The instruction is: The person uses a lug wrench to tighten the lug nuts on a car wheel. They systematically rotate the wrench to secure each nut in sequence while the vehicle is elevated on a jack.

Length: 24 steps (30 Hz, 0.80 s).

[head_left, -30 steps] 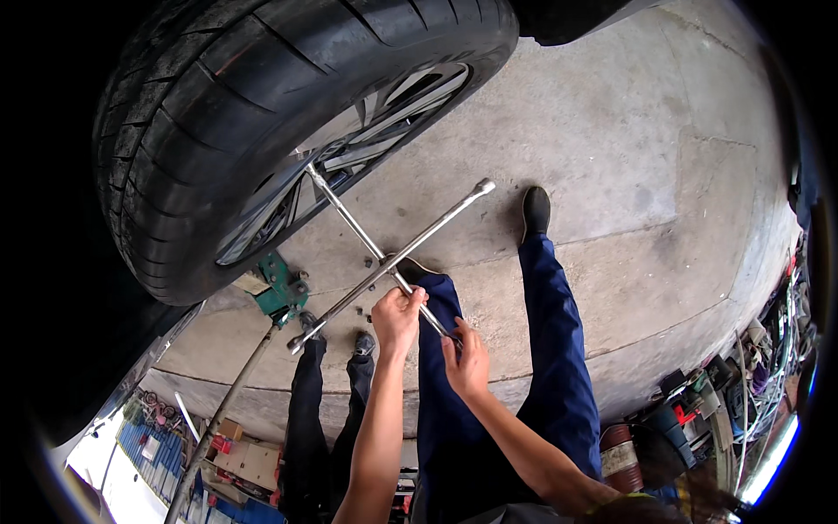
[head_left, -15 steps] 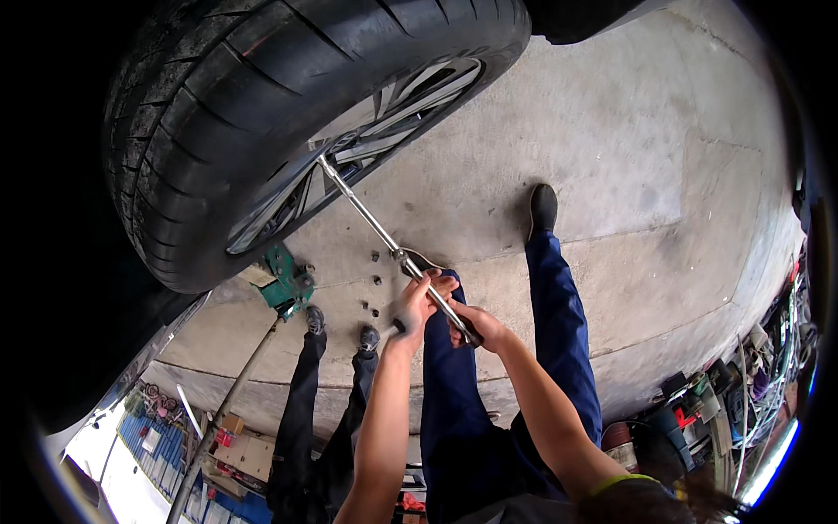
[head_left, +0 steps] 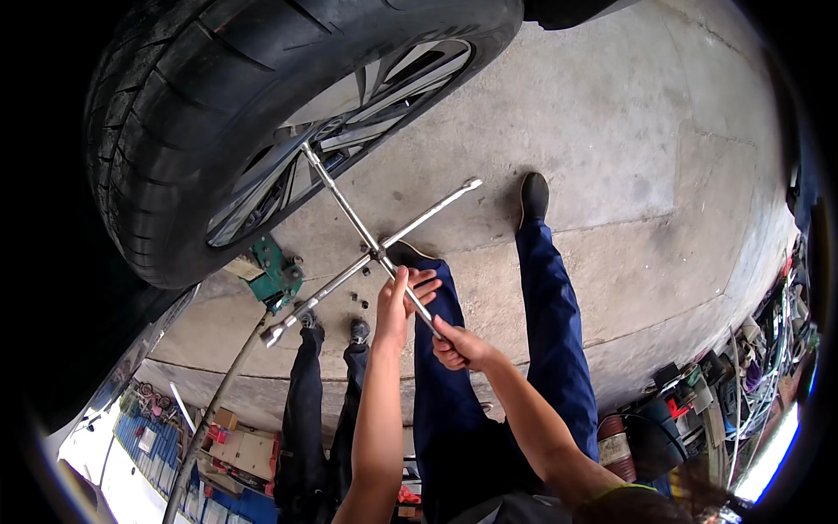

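Observation:
A chrome four-way lug wrench point(head_left: 342, 201) reaches from the wheel rim point(head_left: 393, 92) toward me. Its far end meets the rim at the spokes; whether a nut sits in that socket is hidden. My right hand point(head_left: 463, 346) is wrapped round the near end of the wrench. Beside the same arm, closer to the cross joint, my left hand point(head_left: 401, 306) has its fingers stretched out and apart, the thumb close to the bar. The black tire point(head_left: 201, 148) stands at the upper left, off the floor.
A green floor jack point(head_left: 278, 275) with a long handle point(head_left: 218, 410) is left of me, beside a person's dark-trousered legs point(head_left: 301, 393). Small dark nuts point(head_left: 364, 305) lie on the concrete floor point(head_left: 611, 175). Cluttered tools and a drum point(head_left: 615, 447) line the right side.
The wrench has turned, so its cross arms now show spread to both sides. My left hand has opened from around the bar; my right hand stays at its end. The view shifted slightly.

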Available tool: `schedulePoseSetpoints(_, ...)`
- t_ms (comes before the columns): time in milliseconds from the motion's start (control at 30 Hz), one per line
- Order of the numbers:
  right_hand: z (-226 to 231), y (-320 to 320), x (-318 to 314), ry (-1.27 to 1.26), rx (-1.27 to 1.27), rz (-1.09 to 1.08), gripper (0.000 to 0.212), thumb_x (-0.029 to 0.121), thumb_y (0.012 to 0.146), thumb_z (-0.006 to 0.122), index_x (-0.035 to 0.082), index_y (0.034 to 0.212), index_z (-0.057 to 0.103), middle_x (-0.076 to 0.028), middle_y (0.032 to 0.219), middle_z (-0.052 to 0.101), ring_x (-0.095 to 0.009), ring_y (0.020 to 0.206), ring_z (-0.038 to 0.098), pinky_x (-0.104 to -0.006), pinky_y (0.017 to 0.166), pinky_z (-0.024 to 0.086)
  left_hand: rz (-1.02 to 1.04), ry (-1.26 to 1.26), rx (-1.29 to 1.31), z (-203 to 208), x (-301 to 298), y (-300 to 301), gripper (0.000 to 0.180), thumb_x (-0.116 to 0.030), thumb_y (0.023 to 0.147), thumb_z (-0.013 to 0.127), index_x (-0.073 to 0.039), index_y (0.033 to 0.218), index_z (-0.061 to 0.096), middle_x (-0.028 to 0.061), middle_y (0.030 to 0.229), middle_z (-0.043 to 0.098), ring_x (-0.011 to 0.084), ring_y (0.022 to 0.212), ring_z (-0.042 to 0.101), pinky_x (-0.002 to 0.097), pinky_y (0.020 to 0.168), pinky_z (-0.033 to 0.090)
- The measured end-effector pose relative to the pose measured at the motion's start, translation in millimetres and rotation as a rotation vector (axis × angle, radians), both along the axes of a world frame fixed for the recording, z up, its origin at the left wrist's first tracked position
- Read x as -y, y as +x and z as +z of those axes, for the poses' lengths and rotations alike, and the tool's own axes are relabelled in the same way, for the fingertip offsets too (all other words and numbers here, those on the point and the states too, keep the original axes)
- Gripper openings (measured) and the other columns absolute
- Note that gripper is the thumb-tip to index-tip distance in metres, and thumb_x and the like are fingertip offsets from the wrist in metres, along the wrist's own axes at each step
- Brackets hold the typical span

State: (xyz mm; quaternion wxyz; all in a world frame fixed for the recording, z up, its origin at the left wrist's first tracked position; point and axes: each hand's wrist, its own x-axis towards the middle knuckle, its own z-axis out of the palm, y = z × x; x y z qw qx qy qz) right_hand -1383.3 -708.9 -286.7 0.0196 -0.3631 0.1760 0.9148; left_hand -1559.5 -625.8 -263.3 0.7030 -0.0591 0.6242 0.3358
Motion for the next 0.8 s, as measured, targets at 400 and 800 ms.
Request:
schedulePoseSetpoints(400, 57, -45, 17, 1.117, 1.127, 0.418, 0.035, 0.034, 0.104, 0.058, 0.003, 0.117, 0.066, -0.020, 0.095, 0.066, -0.040, 0.084, 0.064, -0.0459, 0.075, 0.051, -0.200, 0.056, -0.323, 0, 18, 5, 0.029, -0.018, 0.106, 0.057, 0.006, 0.124, 0.060, 0.0152, 0.106, 0.073, 0.0187, 0.092, 0.072, 0.0312, 0.080, 0.060)
schedulePoseSetpoints(800, 0, -20, -15, 0.280, 0.206, 0.231, 0.069, 0.071, 0.096, 0.055, 0.015, 0.060, 0.036, 0.001, 0.056, 0.041, -0.012, 0.045, 0.040, -0.0289, 0.044, 0.034, -0.050, 0.073, 0.119, -22, 26, -10, 0.044, -0.038, 0.104, 0.058, -0.004, 0.131, 0.056, 0.0141, 0.124, 0.069, 0.0272, 0.114, 0.069, 0.0371, 0.099, 0.054)
